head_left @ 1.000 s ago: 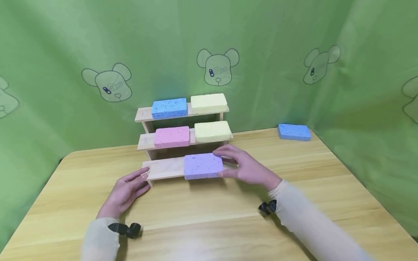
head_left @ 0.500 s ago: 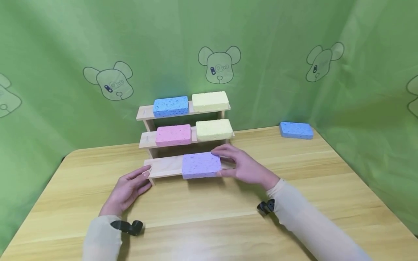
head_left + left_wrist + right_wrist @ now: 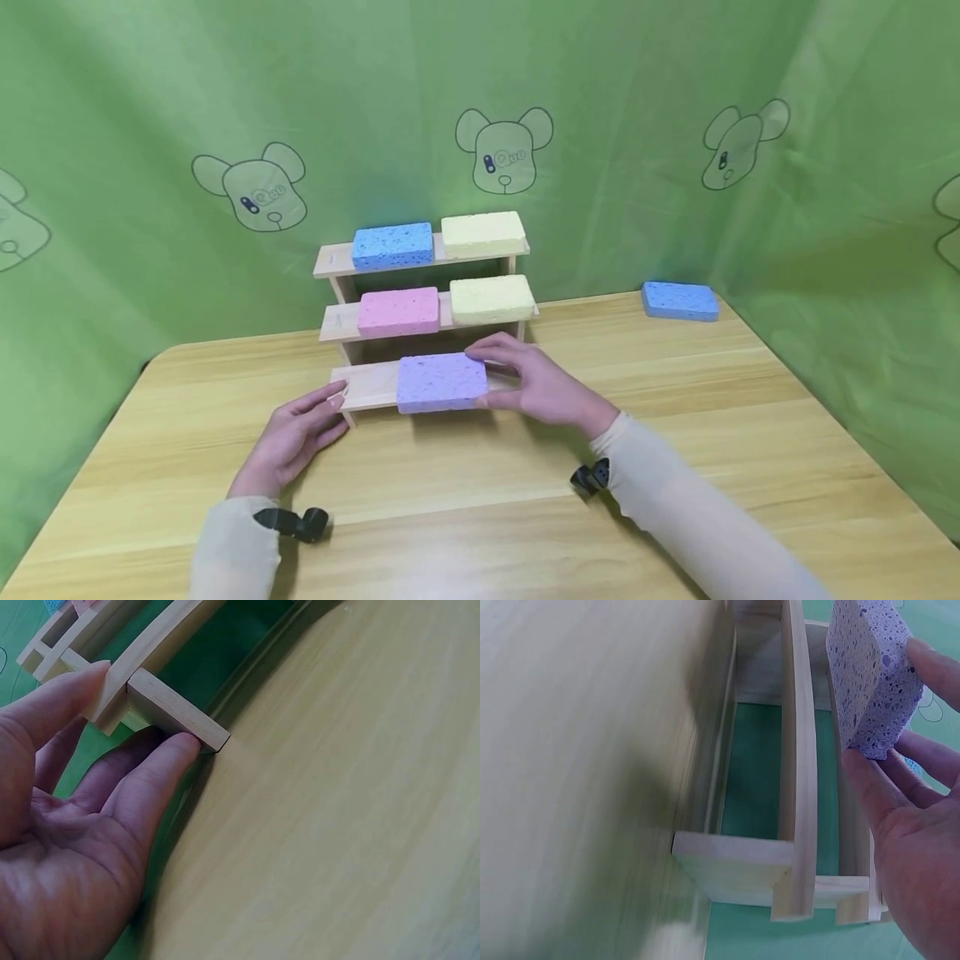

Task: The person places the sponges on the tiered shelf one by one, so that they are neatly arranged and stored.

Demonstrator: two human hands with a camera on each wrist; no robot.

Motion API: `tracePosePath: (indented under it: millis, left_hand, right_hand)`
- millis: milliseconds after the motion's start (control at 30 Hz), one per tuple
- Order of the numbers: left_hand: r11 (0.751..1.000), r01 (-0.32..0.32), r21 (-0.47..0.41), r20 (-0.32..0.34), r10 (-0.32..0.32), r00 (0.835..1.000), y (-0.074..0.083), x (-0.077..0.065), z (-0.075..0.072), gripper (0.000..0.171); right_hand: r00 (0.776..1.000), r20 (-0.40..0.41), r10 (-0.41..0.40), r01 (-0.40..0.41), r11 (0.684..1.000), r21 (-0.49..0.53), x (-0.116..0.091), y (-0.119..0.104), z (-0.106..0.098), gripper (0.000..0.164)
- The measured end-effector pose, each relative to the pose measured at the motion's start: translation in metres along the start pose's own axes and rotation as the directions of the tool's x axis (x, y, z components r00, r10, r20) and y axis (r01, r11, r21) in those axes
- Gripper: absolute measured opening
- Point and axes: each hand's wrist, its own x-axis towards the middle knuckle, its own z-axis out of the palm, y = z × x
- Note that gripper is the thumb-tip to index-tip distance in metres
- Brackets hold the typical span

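A three-tier wooden rack (image 3: pixel 365 387) stands on the table. My left hand (image 3: pixel 292 437) holds the left end of its lowest tier, thumb at the board (image 3: pixel 112 694) and fingers against the leg (image 3: pixel 176 709) below. With thumb and fingertips, my right hand (image 3: pixel 543 387) grips a purple sponge (image 3: pixel 442 382) by its right end. The sponge lies flat at the middle of the lowest tier, its front edge overhanging; whether it touches the board is unclear. In the right wrist view the pitted purple sponge (image 3: pixel 874 682) shows between thumb and fingers.
On the middle tier are a pink sponge (image 3: pixel 399 310) and a pale yellow sponge (image 3: pixel 492 298). The top tier bears a blue sponge (image 3: pixel 392 246) and another yellow sponge (image 3: pixel 483 234). A second blue sponge (image 3: pixel 679 301) lies at the table's back right, near the green curtain (image 3: pixel 600 208).
My right hand has moved left along the lowest tier with the purple sponge in its grip. The left hand keeps its hold on the rack's end. The camera view has shifted slightly.
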Motion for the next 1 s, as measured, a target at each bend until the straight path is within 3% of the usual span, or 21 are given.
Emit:
tracePosePath:
  millis: [767, 1000]
  left_hand:
    - [1.0, 0.008, -0.005, -0.008, -0.008, 1.0, 0.002, 0.001, 0.001, 0.024]
    - [1.0, 0.015, 0.005, -0.02, -0.015, 1.0, 0.002, -0.001, 0.001, 0.022]
  right_hand:
    - [0.998, -0.026, -0.062, 0.062, 0.998, -0.006, 0.029, -0.001, 0.026, 0.062]
    - [0.999, -0.034, -0.039, 0.04, 0.999, 0.025, 0.032, 0.0, 0.03, 0.063]
